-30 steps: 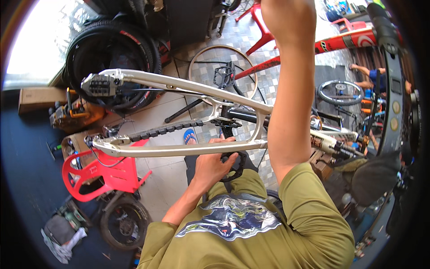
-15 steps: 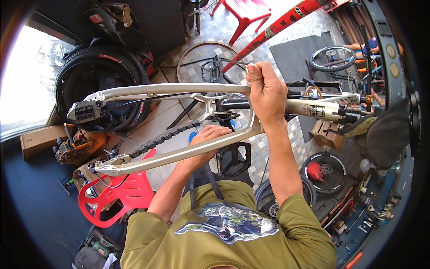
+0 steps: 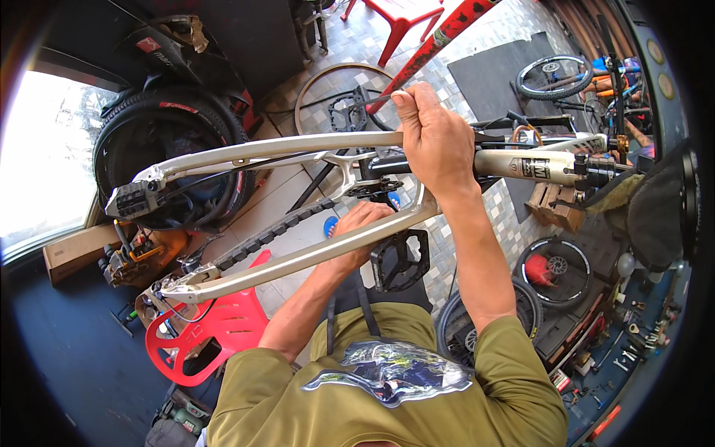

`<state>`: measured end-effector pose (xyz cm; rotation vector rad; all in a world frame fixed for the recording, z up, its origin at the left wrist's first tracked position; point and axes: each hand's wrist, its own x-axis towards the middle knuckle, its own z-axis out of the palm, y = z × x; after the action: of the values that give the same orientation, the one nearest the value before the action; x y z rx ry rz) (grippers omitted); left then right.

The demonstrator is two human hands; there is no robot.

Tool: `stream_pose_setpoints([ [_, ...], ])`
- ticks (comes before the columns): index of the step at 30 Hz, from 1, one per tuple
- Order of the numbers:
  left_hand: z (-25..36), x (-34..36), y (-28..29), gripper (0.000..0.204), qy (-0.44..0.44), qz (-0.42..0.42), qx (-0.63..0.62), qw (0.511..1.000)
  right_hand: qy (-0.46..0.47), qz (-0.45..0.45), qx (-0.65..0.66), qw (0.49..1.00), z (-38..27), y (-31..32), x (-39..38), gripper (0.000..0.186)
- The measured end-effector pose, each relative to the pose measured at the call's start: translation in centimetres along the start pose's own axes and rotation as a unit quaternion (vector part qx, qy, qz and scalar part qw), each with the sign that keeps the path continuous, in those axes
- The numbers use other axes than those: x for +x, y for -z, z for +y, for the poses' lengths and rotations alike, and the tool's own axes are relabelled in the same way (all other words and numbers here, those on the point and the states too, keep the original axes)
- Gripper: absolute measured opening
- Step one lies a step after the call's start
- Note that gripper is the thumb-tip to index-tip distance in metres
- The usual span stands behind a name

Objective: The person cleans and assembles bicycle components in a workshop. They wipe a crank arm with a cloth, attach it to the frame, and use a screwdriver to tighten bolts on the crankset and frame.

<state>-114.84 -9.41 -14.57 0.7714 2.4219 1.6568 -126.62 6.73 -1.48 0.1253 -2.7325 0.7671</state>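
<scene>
A beige bicycle frame [image 3: 298, 257] lies across in front of me, its rear-end stays toward the left. My right hand [image 3: 441, 145] is closed at the junction of the upper stays. Between its thumb and fingers is a thin dark rod or cable [image 3: 383, 99], which sticks out to the left. My left hand [image 3: 363, 223] reaches beneath the near stay, beside the crank area, with curled fingers; their tips and anything in them are hidden. Close to that hand hangs a black flat pedal [image 3: 401, 261]. A black ribbed chainstay guard [image 3: 275, 232] runs along the lower stay.
Black tyres [image 3: 167, 160] are piled at the left by the window. A red plastic chair [image 3: 212, 328] stands lower left. Across the back slants a red frame tube [image 3: 439, 46]. Wheels [image 3: 555, 272] and a tool board [image 3: 629, 357] are at right, below a wooden crate [image 3: 555, 207].
The whole view has shifted slightly. My right hand has moved a little up and left against the frame, still gripping the thin rod or cable. My left hand stays near the crank.
</scene>
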Motion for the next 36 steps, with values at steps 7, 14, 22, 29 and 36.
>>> stream_pose_setpoints([
  [7,0.2,-0.6,-0.3,0.023,0.007,0.031,-0.025,0.999,0.013,0.003,-0.023,1.000,-0.1,-0.1,0.5,0.036],
  [14,0.3,-0.8,-0.4,0.027,0.040,0.030,-0.038,0.998,0.012,-0.010,-0.013,1.000,-0.2,0.1,0.4,0.036],
  [22,0.3,-0.9,-0.4,0.027,0.067,0.028,-0.023,0.997,0.005,-0.013,-0.015,1.000,-0.4,-0.2,0.5,0.034],
  [29,0.7,-0.5,-0.2,0.028,0.062,0.044,-0.038,0.996,0.005,-0.006,-0.011,1.000,-0.4,-0.1,0.5,0.034],
  [36,0.5,-0.5,-0.7,0.028,0.046,0.062,-0.049,0.996,0.022,0.010,-0.014,1.000,-0.3,-0.2,0.3,0.033],
])
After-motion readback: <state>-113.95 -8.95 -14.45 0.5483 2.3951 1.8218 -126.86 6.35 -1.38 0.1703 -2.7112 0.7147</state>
